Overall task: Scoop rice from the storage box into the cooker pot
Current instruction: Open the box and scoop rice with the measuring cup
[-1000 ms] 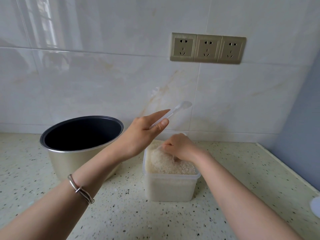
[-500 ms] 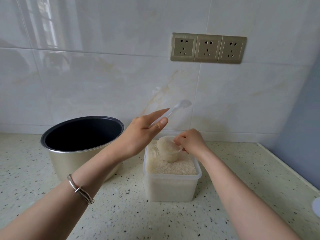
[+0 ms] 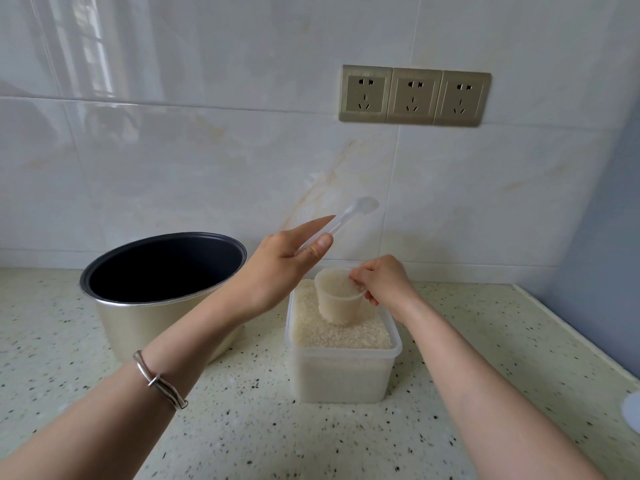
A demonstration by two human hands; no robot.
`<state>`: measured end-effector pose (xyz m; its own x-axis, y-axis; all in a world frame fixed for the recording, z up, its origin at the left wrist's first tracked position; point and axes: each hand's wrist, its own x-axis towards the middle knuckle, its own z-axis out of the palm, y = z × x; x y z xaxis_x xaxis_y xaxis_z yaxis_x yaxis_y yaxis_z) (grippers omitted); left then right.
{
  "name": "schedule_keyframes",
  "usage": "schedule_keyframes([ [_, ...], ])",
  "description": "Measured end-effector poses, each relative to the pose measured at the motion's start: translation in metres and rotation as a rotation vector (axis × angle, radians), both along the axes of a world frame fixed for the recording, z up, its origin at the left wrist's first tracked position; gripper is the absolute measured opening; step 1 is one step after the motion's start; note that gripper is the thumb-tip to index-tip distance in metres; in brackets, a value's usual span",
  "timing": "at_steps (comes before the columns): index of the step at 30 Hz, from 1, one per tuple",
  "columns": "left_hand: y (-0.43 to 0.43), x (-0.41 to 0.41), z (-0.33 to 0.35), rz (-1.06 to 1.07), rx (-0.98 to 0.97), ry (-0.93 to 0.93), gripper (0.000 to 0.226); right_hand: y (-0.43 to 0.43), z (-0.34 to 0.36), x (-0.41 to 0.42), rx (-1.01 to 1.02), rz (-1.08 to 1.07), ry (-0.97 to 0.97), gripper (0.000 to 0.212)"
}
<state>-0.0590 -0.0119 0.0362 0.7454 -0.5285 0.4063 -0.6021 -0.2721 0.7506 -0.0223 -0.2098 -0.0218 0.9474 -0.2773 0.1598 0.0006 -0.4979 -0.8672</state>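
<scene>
A clear plastic storage box (image 3: 341,374) full of white rice stands on the counter in the middle. My right hand (image 3: 382,282) pinches the rim of a clear measuring cup (image 3: 337,299) filled with rice, held upright just above the rice in the box. My left hand (image 3: 284,261) hovers over the gap between box and pot, holding a translucent plastic spoon (image 3: 349,216) that points up and right. The cooker pot (image 3: 162,289), gold outside and dark inside, stands to the left of the box; no rice shows inside it.
The speckled countertop (image 3: 259,427) runs back to a tiled wall with a triple socket plate (image 3: 414,95). A blue wall borders the counter on the right. Part of a white round object (image 3: 632,408) shows at the right edge. A metal bracelet (image 3: 157,381) circles my left wrist.
My right hand has risen out of the rice, bringing up the cup full of rice and turning it upright. My left hand with the spoon has stayed in place.
</scene>
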Motion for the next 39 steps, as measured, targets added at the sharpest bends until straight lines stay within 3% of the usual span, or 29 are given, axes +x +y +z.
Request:
schedule_keyframes([
  [18,0.000,-0.001,-0.001,-0.007,-0.012,0.006,0.045,0.000,0.000,-0.002,-0.136,-0.028,-0.175,0.040],
  [28,0.000,-0.001,-0.001,-0.001,-0.007,0.002,0.046,-0.001,0.001,-0.004,0.011,-0.071,-0.085,0.027],
  [39,-0.001,-0.001,-0.002,0.013,0.007,-0.003,0.042,-0.015,0.023,-0.016,0.068,-0.173,-0.148,0.026],
])
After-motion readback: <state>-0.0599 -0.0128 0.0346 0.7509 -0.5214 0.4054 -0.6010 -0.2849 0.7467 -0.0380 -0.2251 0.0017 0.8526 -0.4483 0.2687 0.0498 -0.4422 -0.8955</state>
